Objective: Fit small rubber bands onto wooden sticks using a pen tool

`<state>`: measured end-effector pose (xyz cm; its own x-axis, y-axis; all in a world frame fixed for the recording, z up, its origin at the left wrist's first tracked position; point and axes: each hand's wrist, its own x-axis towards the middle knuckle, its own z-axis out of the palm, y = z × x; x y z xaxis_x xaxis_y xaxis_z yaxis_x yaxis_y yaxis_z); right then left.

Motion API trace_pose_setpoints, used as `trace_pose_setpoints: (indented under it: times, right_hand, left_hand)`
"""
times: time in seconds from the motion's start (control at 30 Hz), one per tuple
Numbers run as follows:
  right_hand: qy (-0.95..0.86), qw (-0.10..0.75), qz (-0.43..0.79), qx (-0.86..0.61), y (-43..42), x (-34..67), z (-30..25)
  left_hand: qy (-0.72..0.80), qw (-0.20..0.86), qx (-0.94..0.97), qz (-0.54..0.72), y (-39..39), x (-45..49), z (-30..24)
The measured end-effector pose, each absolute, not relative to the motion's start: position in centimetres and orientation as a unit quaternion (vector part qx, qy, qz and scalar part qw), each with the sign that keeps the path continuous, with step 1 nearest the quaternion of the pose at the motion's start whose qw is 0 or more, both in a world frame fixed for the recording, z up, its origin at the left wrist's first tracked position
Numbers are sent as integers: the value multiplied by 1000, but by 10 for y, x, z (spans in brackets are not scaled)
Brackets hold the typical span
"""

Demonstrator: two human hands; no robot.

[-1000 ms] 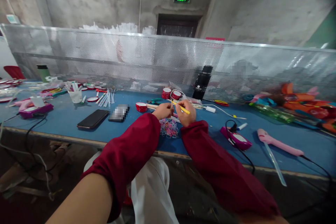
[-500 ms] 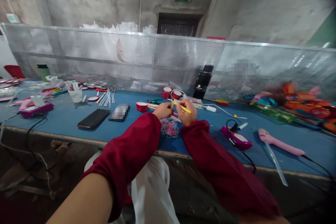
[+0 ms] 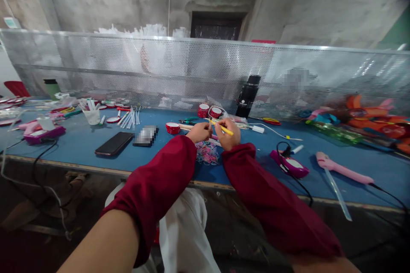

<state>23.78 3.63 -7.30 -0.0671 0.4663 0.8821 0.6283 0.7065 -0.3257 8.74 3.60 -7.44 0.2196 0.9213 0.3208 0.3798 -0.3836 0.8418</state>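
Note:
My right hand [image 3: 231, 135] is closed around a slim yellow pen-shaped tool [image 3: 226, 130], whose tip points left toward my other hand. With its fingers pinched together at that tip, my left hand [image 3: 200, 132] grips something too small to make out. Both hands are close together just above the blue table [image 3: 166, 153]. Below them lies a loose pile of colourful small rubber bands [image 3: 207, 154]. Pale sticks [image 3: 215, 141] lie partly hidden behind my fingers. A stack of red-edged tape rolls [image 3: 173, 128] stands left of my left hand.
A black phone [image 3: 114, 143] lies to the left. On the right are a purple corded device [image 3: 291, 165] and a pink glue gun [image 3: 344, 169] with a clear glue stick. Behind stand a black bottle [image 3: 248, 97] and a perforated metal screen [image 3: 128, 64].
The view has shifted very slightly. Both hands keep nearly the same pose, with the yellow tool still held at my left fingertips.

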Motion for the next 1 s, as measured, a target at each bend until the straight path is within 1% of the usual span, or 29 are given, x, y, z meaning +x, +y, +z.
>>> trace_pose_setpoints:
  times: [0.77, 1.0]
  right_hand:
    - [-730, 567, -62, -377, 35, 236, -72]
    - [-718, 581, -70, -376, 37, 239, -72]
  left_hand:
    - [432, 353, 695, 453, 39, 87, -74]
    - [424, 366, 686, 464, 41, 86, -75]
